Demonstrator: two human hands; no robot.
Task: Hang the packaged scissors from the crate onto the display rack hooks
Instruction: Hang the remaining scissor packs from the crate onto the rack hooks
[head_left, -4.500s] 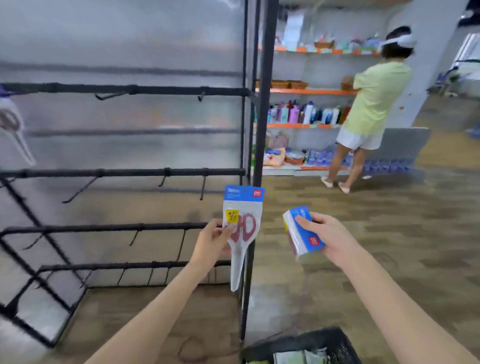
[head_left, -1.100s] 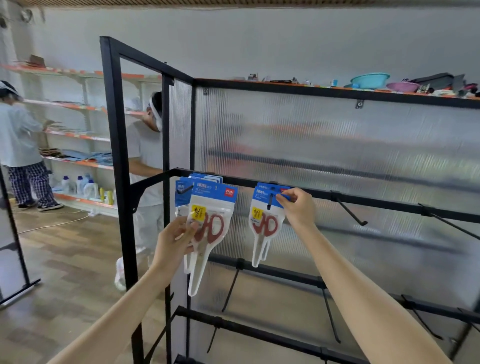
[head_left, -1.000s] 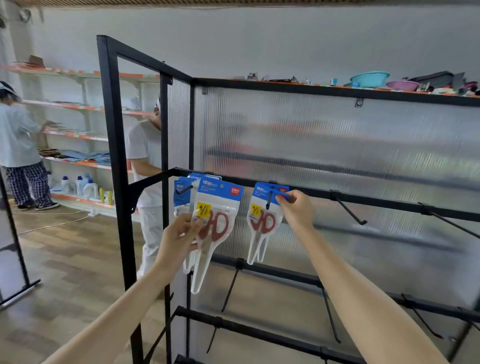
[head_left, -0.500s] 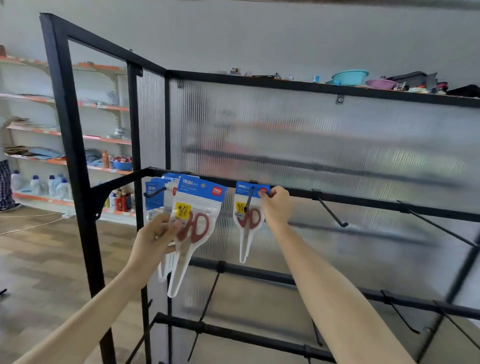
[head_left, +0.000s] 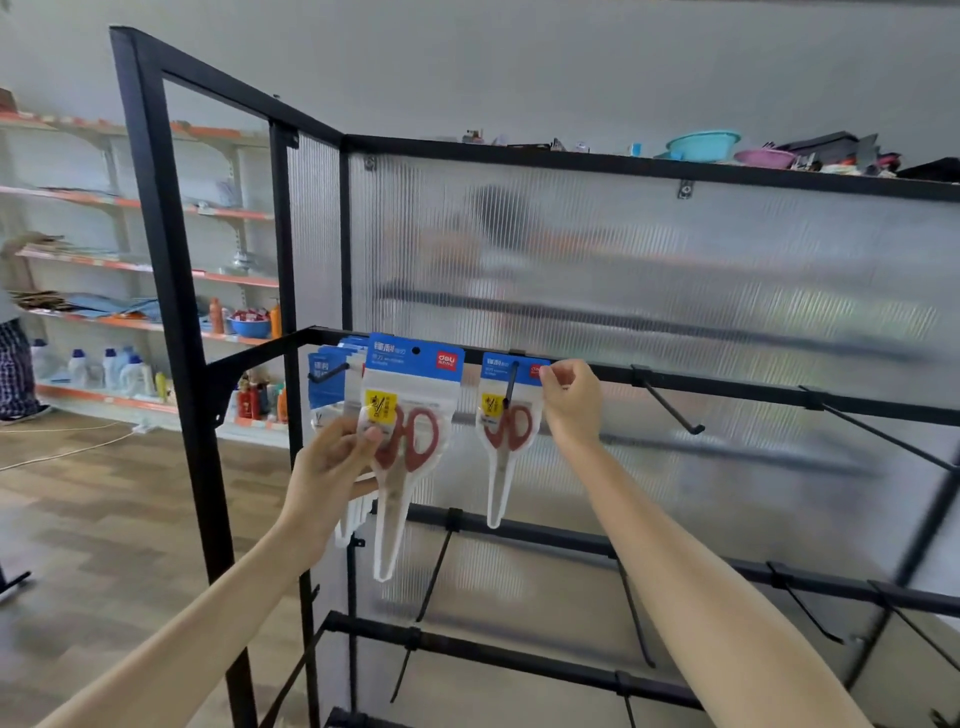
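A black display rack (head_left: 727, 387) with a ribbed translucent back panel fills the view. My left hand (head_left: 332, 467) grips a packaged pair of red-handled scissors (head_left: 410, 441) by its left edge, in front of the top rail. My right hand (head_left: 571, 400) pinches the blue header card of a second scissors pack (head_left: 506, 421), which hangs on a hook (head_left: 511, 384) of the top rail. Several more packs (head_left: 327, 384) hang on the leftmost hook, partly hidden behind the pack in my left hand. The crate is out of view.
Bare hooks (head_left: 670, 408) stick out toward me along the top rail to the right, and more on the lower rails (head_left: 519, 530). The rack's black side post (head_left: 171, 312) stands at left. Store shelves with bottles (head_left: 119, 364) line the far left wall above wooden floor.
The view swung from the crate and floor up to the rack. My right hand has put its pack on a top-rail hook and keeps hold of the card; my left-hand pack stays in front of the rail.
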